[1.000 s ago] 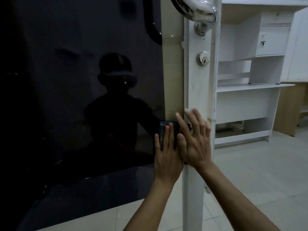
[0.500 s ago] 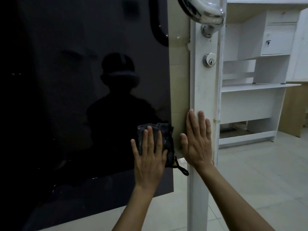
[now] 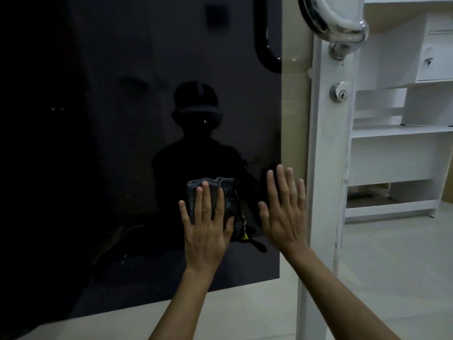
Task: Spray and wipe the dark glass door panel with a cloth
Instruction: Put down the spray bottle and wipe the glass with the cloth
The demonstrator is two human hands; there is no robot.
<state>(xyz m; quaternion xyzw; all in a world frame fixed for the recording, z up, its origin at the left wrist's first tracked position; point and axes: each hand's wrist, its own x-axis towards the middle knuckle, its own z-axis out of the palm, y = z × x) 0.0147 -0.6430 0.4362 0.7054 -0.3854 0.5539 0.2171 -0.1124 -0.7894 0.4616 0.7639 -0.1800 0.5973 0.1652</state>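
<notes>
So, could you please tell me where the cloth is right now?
In the head view the cloth sits low on the dark glass panel, pressed flat under the left hand, just left of the right hand near the panel's right edge.

The dark glass door panel [image 3: 122,143] stands upright before me and carries everything here. My left hand [image 3: 208,224] lies flat on it, fingers straight, pressing a crumpled dark cloth [image 3: 220,200] against the glass; a yellow tag and a dark loop hang from the cloth's lower right corner. My right hand [image 3: 284,212] lies flat just beside the cloth, at the panel's right edge, next to the white door frame [image 3: 328,168]. The frame bears a chrome handle [image 3: 343,25] and, below it, a round keyed lock [image 3: 339,92]. Pale floor tiles [image 3: 392,266] run beneath the frame, with a white shelving unit [image 3: 397,133] standing on them.
</notes>
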